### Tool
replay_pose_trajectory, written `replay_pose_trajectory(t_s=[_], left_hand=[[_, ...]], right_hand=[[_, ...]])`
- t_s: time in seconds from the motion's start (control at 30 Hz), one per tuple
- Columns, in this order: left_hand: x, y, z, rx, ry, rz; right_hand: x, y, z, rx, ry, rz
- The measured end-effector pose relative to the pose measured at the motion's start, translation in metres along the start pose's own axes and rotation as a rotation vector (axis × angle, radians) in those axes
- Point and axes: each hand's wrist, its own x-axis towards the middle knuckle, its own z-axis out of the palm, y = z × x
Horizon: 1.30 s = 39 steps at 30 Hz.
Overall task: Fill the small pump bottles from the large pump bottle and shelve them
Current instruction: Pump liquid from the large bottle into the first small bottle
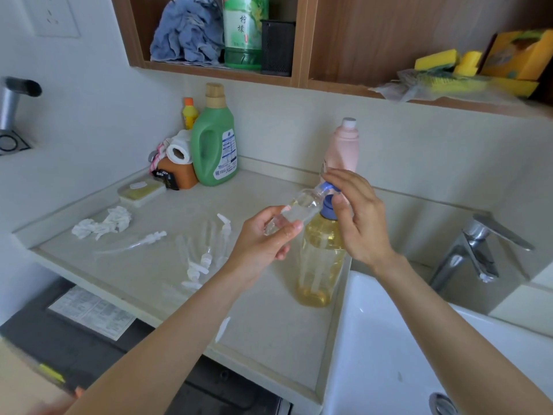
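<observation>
The large pump bottle [321, 262] stands on the counter beside the sink, clear with yellow liquid and a blue pump head. My left hand [263, 238] grips a small clear bottle [299, 209], tilted with its mouth against the blue pump nozzle. My right hand [356, 214] rests on top of the blue pump head, fingers curved over it and thumb at its side. Several small clear bottles and white pump tops [206, 250] lie loose on the counter to the left. One more white pump with its tube [143, 241] lies further left.
A white sink [389, 354] and chrome tap [475, 244] are at the right. A pink bottle [344, 145], green detergent jug [215, 139], paper roll and soap dish [140, 191] line the back. Crumpled tissue [104, 223] lies left. Wooden shelves [209, 70] hang above.
</observation>
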Motion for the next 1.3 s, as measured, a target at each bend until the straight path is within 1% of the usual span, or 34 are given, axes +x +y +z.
replay_pose_trajectory(t_s=[0.13, 0.3, 0.5, 0.57, 0.67, 0.8, 0.93, 1.17, 1.3], left_hand=[[0.002, -0.004, -0.001, -0.006, -0.012, 0.005], [0.003, -0.009, -0.009, 0.043, 0.001, -0.006], [0.005, -0.008, -0.007, 0.015, 0.024, -0.04], [0.005, -0.004, -0.004, -0.011, 0.021, -0.032], [0.005, 0.001, -0.002, -0.026, 0.018, -0.014], [0.006, 0.0, -0.003, -0.024, 0.025, -0.01], [0.003, -0.001, 0.0, -0.027, 0.028, -0.008], [0.0, -0.009, -0.004, 0.01, 0.067, -0.044], [-0.001, -0.009, -0.003, 0.013, 0.06, -0.047]], right_hand=[[-0.008, -0.001, 0.014, 0.012, 0.141, -0.005], [-0.013, 0.003, 0.026, -0.031, 0.195, 0.013], [-0.007, -0.003, 0.021, -0.046, 0.147, 0.004], [0.001, -0.004, 0.011, -0.03, 0.123, -0.007], [0.014, -0.005, 0.0, -0.009, 0.111, 0.027], [0.008, -0.003, 0.007, 0.007, 0.106, 0.057], [-0.003, 0.002, 0.015, 0.009, 0.142, 0.051], [-0.012, 0.004, 0.019, -0.046, 0.127, 0.04], [-0.011, -0.002, 0.016, -0.076, 0.084, 0.054]])
